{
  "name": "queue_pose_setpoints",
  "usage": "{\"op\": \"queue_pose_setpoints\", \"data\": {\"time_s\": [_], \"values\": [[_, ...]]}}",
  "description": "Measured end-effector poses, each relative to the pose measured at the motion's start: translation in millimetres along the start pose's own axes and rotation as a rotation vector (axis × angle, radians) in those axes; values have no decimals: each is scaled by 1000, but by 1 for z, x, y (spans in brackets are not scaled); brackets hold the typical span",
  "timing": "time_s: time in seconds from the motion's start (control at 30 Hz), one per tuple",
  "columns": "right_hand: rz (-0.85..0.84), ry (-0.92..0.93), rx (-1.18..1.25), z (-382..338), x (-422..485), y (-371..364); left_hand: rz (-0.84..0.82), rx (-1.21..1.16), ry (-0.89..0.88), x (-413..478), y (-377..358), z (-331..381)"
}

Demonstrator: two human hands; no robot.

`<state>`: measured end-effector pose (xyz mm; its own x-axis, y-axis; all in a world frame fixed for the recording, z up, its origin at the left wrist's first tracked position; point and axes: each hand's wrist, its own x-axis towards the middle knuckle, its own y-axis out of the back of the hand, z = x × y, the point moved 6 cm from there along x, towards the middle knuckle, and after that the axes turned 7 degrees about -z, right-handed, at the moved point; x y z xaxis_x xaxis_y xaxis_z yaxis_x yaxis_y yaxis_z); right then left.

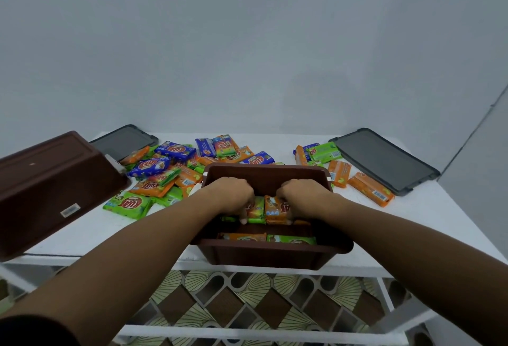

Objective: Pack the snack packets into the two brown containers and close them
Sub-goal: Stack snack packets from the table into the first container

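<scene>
head view: one camera, looking down over both forearms.
open brown container: dark brown plastic tub, rectangular, flared rim, mouth up. It sits at the near edge of the white table, centre of view. Long axis runs left-right.
front-row packets: an orange one and a green one, side by side against the near wall, only their top edges showing.
left hand: inside the tub, knuckles up, fingers curled down over a green-and-orange packet, thumb on its near face. It pinches the packet.
right hand: inside the tub, knuckles up, fingers curled over the top of an orange packet. It grips the packet.
held packets: glossy foil with a red logo, standing on edge in the middle row. They touch each other, printed faces toward the camera.
second brown container: same brown plastic, overturned and tilted at the table's left end. Base faces up, white sticker on the near side wall, mouth not visible. Long axis runs near-left to far-right.
loose packets: blue, green and orange, heaped mostly flat behind and left of the open tub, pointing every way. A smaller group lies to its right, mostly orange.
left lid: dark grey, flat, at the far-left rear, partly behind the overturned tub.
right lid: dark grey, flat, far right, long axis angled near-right.
floor: patterned tiles seen under the table.
</scene>
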<state>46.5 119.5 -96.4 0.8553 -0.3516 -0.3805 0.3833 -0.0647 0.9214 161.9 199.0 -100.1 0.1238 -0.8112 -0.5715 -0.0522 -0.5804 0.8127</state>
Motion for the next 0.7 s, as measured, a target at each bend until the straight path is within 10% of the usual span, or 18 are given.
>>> {"op": "queue_pose_setpoints", "data": {"time_s": [0.37, 0.7], "values": [[466, -42, 652, 57, -46, 107, 600, -770, -197, -50, 102, -39], [602, -138, 692, 149, -46, 126, 666, -944, -166, -10, 153, -26]]}}
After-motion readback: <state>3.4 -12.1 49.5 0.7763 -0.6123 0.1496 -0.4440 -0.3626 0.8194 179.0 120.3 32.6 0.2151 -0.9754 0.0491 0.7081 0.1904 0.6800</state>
